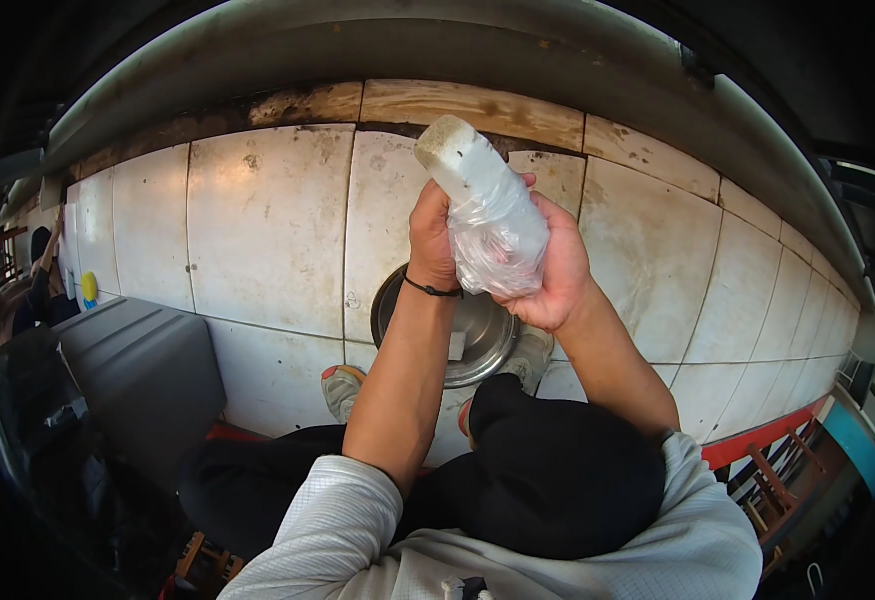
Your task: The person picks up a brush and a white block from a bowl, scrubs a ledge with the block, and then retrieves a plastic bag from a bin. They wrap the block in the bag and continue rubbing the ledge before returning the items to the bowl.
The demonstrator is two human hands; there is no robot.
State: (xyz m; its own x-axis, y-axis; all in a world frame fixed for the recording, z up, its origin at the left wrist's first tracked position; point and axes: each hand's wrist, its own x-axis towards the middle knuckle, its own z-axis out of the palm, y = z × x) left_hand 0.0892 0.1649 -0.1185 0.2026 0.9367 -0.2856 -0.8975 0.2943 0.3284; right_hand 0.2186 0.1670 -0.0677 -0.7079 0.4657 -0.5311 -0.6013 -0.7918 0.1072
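A whitish block (pixel 482 185) in crumpled clear plastic is held up between my two hands, its bare, brownish top end tilted to the upper left. My left hand (pixel 432 235), with a dark cord at the wrist, presses on the block's left side. My right hand (pixel 562 265) is wrapped round the lower right side and the bottom of the plastic, some fingers hidden behind it. Below the hands a round metal basin (pixel 497 365) rests on the tiles between my shoes, partly covered by my forearm.
White tiled floor (pixel 267 220) spreads around me. A grey box (pixel 142 370) stands at the left, a yellow object (pixel 89 287) beyond it. Another person (pixel 37 290) is at the far left edge. Wooden furniture (pixel 782 470) stands at the lower right.
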